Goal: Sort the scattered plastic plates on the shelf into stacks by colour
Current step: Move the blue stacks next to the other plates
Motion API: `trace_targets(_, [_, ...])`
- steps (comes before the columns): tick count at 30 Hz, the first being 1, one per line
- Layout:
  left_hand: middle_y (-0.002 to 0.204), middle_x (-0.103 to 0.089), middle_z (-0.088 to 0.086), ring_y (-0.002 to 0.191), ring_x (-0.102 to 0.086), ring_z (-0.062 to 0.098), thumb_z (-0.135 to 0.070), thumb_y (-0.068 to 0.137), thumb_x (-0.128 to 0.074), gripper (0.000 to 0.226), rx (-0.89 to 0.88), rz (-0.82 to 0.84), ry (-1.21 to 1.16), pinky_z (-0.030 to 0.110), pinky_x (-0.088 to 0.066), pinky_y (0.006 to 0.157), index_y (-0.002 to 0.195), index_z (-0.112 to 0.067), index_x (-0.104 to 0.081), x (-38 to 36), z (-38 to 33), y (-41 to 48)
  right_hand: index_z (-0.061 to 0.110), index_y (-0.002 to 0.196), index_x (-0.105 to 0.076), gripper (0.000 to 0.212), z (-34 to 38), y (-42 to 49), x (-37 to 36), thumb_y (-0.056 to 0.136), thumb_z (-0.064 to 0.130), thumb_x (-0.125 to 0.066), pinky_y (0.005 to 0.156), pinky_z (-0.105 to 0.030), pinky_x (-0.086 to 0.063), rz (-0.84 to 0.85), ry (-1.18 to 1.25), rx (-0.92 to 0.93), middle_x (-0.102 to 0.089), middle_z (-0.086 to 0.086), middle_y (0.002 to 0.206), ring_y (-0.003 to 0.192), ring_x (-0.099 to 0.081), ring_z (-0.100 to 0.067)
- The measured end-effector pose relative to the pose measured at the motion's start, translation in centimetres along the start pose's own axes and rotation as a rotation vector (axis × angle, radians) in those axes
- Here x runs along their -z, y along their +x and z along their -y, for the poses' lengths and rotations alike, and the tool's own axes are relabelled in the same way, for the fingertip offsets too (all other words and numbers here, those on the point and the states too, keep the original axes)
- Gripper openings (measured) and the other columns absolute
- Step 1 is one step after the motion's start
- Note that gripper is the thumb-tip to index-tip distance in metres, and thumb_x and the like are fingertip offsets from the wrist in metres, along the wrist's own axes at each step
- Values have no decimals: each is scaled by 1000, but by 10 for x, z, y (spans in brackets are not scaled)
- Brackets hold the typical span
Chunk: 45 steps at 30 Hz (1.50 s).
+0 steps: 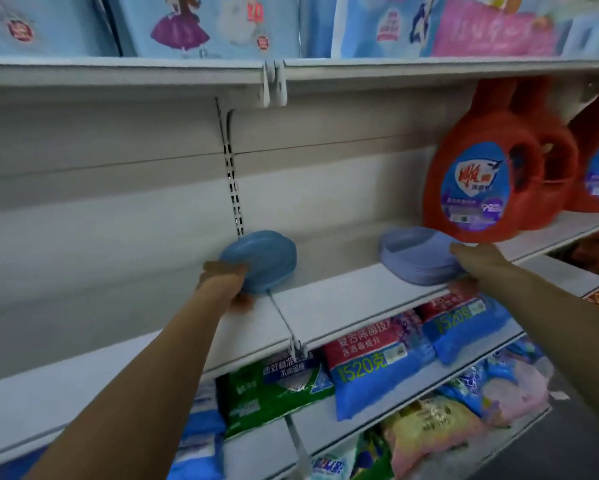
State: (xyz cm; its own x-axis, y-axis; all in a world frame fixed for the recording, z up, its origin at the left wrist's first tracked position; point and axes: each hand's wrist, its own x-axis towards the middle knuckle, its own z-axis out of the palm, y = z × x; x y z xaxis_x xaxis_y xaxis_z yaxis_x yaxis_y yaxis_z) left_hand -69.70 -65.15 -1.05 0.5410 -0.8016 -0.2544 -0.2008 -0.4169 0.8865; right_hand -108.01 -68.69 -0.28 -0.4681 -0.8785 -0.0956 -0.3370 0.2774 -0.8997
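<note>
Clamping fingers on two stacks on the shelf [326, 299]: left hand [222, 280] on blue plates [267, 258], right hand [478, 261] on purple plates [419, 258].

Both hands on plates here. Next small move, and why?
Probably lower the blue plates flat onto the shelf. The left hand grips them tilted up, while the right hand holds the lilac plates well apart, so the colours already look split.
</note>
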Motion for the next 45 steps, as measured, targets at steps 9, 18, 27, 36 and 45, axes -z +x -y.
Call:
trace_targets(9, [72, -63, 24, 51, -63, 31, 1, 96, -44, 13, -4, 78, -71, 45, -58, 48, 103, 6, -53, 12, -4, -26, -10, 123, -45, 30, 24, -2, -52, 95, -1, -40, 28, -27, -45, 238, 120, 14, -56, -28, 84, 26, -52, -23])
trace_targets(18, [79, -60, 20, 48, -60, 25, -3, 98, -38, 22, -110, -30, -252, 41, -58, 45, 119, 0, -43, 125, 69, -78, 0, 118, -47, 26, 66, -132, -132, 93, -2, -39, 31, -21, -39, 566, 222, 144, -55, -18, 75, 39, -50, -22])
trace_targets(27, [93, -54, 17, 48, -67, 28, -7, 96, -37, 22, -105, -224, -435, 35, -55, 42, 118, -3, -40, 320, 192, -167, -1, 108, -48, 20, 81, -343, -223, 89, 1, -40, 35, -25, -33, 785, 206, 191, -50, -15, 68, 47, -45, -26])
trace_targets(36, [107, -55, 25, 61, -66, 36, -5, 95, -37, 22, -76, -466, -456, 33, -54, 43, 116, -7, -42, 516, 331, -259, -3, 82, -48, 12, 85, -589, -319, 90, -2, -41, 30, -22, -34, 1046, 187, 269, -48, -15, 50, 32, -48, -22])
trace_targets(45, [111, -54, 17, 69, -70, 37, -4, 95, -39, 29, -24, -804, -472, 36, -58, 49, 122, -15, -39, 669, 425, -312, 0, 98, -49, 13, 109, -789, -430, 90, -1, -39, 37, -29, -44, 1346, 181, 374, -55, -19, 64, 48, -52, -31])
